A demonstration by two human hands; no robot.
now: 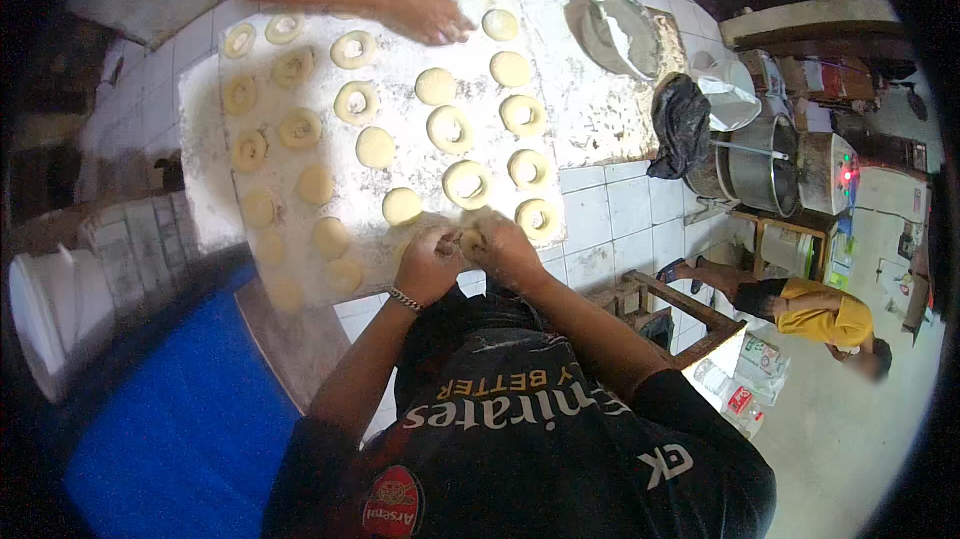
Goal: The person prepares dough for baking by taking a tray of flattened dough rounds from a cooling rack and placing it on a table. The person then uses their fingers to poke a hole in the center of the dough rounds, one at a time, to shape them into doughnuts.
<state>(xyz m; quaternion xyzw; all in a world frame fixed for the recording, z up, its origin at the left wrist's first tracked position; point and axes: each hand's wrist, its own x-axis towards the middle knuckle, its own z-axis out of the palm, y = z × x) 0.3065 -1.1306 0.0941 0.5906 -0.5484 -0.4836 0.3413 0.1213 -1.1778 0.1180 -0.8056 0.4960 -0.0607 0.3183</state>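
Note:
My left hand point(431, 261), with a chain bracelet at the wrist, and my right hand point(506, 250) meet at the near edge of a floured board point(405, 21). Between them is a small dough ring point(472, 245), partly hidden by curled, slightly blurred fingers. Just beyond my hands lie a flat dough disc point(403, 206) and a dough ring point(466, 185) with a wide hole. Several more rings and discs fill the board in rows, such as a ring point(536, 219) right of my right hand and a disc point(330, 237) to the left.
Across the board a co-worker's hand point(431, 14) reaches over the dough. At right are a round metal sieve or pan point(622, 33), a black plastic bag point(679, 123) and a steel mixer bowl point(776, 164). A blue surface point(180, 419) lies left; a person point(825, 310) stands farther right.

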